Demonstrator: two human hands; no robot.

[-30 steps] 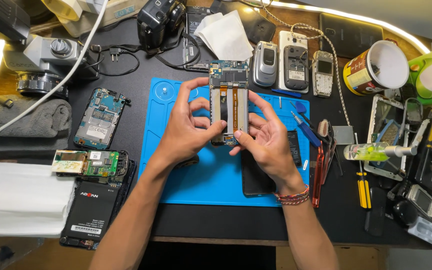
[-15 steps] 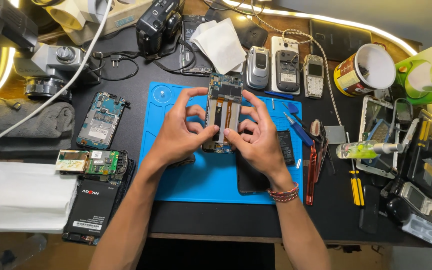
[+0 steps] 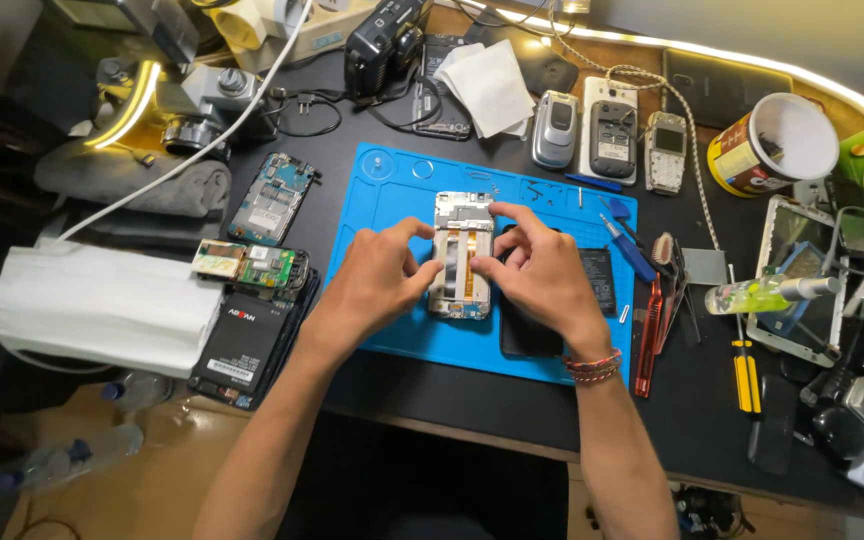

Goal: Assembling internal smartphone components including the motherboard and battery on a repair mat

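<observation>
An opened smartphone frame, its back off and orange flex cables showing, lies on a blue silicone repair mat. My left hand grips the phone's left edge, thumb and forefinger on it. On the other side, my right hand holds the right edge, its forefinger reaching over the top corner. A dark back cover or phone lies on the mat under my right wrist. A black battery rests just right of that hand.
Three old handsets stand behind the mat. Circuit boards and a black battery lie left, next to folded white cloth. Screwdrivers, a red tool, a tin can and phone parts crowd the right.
The view has shifted, so the mat sits lower in frame. Both hands have lowered the phone frame toward the mat's middle; my grip on its two edges stays.
</observation>
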